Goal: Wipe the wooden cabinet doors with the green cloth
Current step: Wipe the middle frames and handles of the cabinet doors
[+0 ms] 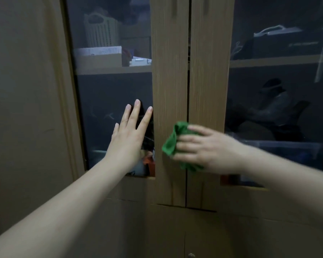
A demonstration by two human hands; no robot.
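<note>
Home: cluttered glass-fronted storage cabinet (pixel 170 71)

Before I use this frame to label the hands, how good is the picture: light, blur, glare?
Head view: dim, dull room light; right hand and green cloth smeared by motion blur; left hand sharper, flat on the glass pane; faint reflections on the glass; wide-angle bending at the edges.
</note>
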